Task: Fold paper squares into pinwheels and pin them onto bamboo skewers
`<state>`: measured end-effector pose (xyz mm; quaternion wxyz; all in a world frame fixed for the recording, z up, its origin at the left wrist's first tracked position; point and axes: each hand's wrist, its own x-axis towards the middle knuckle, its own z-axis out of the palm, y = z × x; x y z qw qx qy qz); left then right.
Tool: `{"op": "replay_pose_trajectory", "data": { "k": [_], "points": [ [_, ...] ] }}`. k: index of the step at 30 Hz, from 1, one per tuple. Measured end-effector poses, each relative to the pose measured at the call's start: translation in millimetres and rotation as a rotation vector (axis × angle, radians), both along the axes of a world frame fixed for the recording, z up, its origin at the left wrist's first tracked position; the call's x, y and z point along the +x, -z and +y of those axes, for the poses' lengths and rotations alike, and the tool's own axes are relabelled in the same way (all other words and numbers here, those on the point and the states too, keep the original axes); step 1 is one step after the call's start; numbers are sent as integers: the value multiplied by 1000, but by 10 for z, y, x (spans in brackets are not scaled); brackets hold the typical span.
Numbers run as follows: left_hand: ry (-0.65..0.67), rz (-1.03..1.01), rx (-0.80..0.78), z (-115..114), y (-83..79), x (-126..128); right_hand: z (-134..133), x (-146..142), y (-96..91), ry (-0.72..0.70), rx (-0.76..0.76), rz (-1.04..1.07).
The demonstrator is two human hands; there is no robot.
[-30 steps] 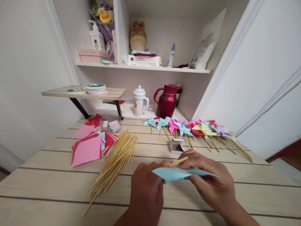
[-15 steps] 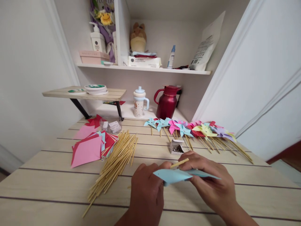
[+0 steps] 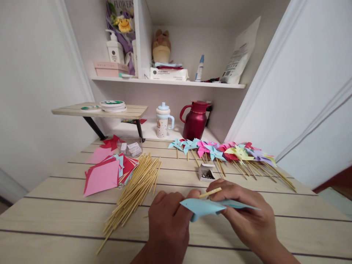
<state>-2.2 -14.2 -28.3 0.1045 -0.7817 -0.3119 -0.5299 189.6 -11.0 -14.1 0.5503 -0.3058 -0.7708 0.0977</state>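
Note:
In front of me, my left hand is closed in a fist round a thin wooden stick, whose tip shows beyond the knuckles. A short piece of stick pokes out at the fist's left side. My right hand pinches a light blue paper pinwheel against the stick near its tip. The pinwheel is seen edge-on, with one pointed blade over my left fingers. My fingers hide where paper and stick meet. Just beyond my right hand stands a small open white box of metal pins.
A heap of wooden sticks lies left of my hands, beside stacked coloured paper squares. Finished pinwheels line the back right. Behind them stand a red jug and a cup. A small raised shelf overhangs the back left.
My left hand has shifted slightly left and its grip has turned a little. The pinwheel and my right hand stay almost in place.

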Motion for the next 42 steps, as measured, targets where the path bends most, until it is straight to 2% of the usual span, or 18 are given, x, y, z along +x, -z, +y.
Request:
{"op": "replay_pose_trajectory", "data": {
  "k": [7, 10, 12, 14, 16, 20, 22, 25, 29, 37, 42],
  "points": [
    [-18, 9, 57, -11, -48, -1, -37, -6, 14, -24, -19, 10],
    [12, -50, -2, -15, -8, 18, -36, -5, 1, -1, -21, 10],
    [58, -118, -98, -17, 35, 49, -29, 12, -9, -2, -9, 15],
    [146, -208, -274, -7, 76, 88, -15, 34, -13, -13, -27, 56],
    [248, -344, -556, 27, 102, 120, 8, 46, -2, -12, -150, 134],
    [350, -835, -1140, 167, 105, 115, 92, 6, 61, -16, -667, 404],
    [359, -1034, -1255, 235, 92, 82, 137, -38, 93, -52, -882, 512],
    [374, -1135, -1309, 275, 67, 48, 179, -103, 121, -79, -1021, 526],
    [379, -1100, -1339, 237, 53, 72, 186, -173, 141, -92, -996, 482],
    [258, -887, -1352, 224, 74, 78, 249, -185, 212, -79, -972, 491],
    [201, -832, -1349, 234, 79, 93, 239, -181, 207, -127, -970, 499]
  ]
}}
